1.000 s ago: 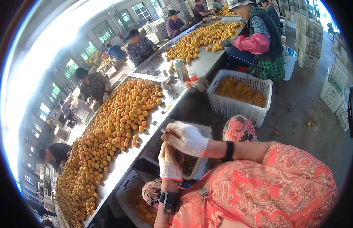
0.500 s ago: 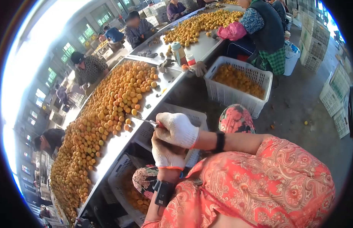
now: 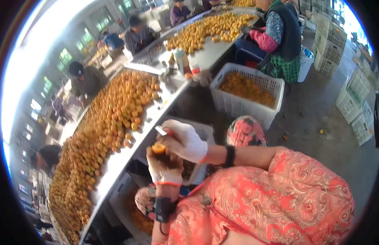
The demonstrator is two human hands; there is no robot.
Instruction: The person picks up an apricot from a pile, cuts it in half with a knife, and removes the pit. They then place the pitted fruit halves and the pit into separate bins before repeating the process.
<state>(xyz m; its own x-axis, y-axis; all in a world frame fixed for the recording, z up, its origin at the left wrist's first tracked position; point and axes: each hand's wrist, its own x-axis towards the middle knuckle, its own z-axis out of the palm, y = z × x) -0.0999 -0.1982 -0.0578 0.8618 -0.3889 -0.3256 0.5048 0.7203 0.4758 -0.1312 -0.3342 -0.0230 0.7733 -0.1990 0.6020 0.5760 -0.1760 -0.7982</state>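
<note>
My left hand (image 3: 165, 165), in a white work glove with a dirty palm, is closed around an apricot (image 3: 159, 148), whose bright orange side faces up. Just above it, my gloved right hand (image 3: 183, 139) grips a small knife (image 3: 161, 130) with a red handle; its short blade points up and left, away from the fruit. Both hands are close together over my lap, beside the metal table edge. A large heap of whole apricots (image 3: 116, 110) covers the table to the left of my hands.
Below my hands stands a white crate (image 3: 203, 130); another crate (image 3: 120, 192) with orange pieces is under the table edge. A crate of apricot pieces (image 3: 248, 92) is on the floor ahead. A co-worker (image 3: 279, 36) sits beyond it. Bottles (image 3: 181, 61) stand on the table.
My hands have moved slightly apart, and the apricot now shows in my left hand. The knife blade has swung upward. The whole view has shifted a little.
</note>
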